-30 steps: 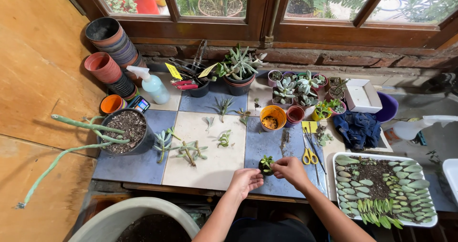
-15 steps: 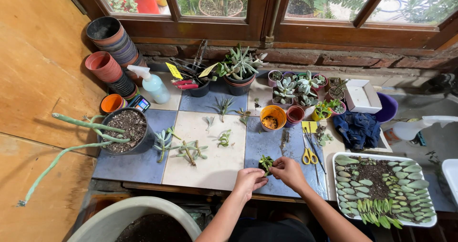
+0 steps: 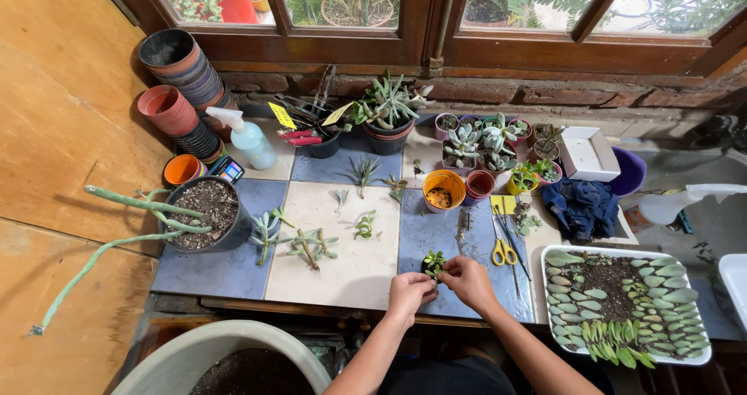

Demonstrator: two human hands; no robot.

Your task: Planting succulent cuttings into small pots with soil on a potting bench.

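Small green succulent cutting in tiny dark pot (image 3: 433, 264) | pinched by left hand (image 3: 410, 292) and right hand (image 3: 469, 280) | yellow-handled scissors (image 3: 505, 247) nearby

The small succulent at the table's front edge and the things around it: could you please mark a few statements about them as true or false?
1. Both hands are on the small succulent. True: the left hand and the right hand meet at it, over a blue tile.
2. The yellow-handled scissors are in the right hand. False: they lie on the table, to the right of the hands.
3. The white tray holds rows of cut leaves on soil. True.
4. The spray bottle lies tipped over on the tray. False: it stands upright at the back left, near the stacked pots.
5. The orange pot stands behind the hands. True.
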